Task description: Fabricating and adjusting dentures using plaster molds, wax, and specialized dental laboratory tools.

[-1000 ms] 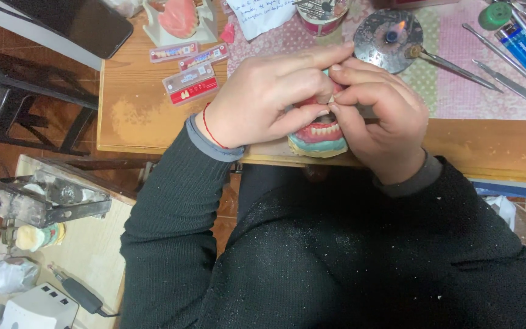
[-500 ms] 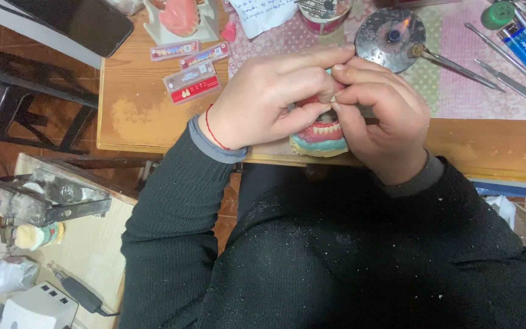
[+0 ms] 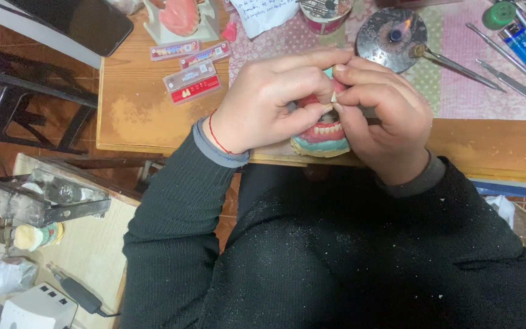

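Holding steady as before at frame centre, the left hand (image 3: 263,100) and right hand (image 3: 382,119) both pinch the denture model (image 3: 321,137), unmoved.

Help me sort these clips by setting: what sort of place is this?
Most likely a dental technician's workbench. Both hands, left hand and right hand, hold a denture model with teeth set in pink wax; tooth cards, a small burner flame and metal wax tools lie nearby.

sleeves: dark knit, white-flecked | cuffs: grey | left wrist: thin red string (image 3: 217,135)
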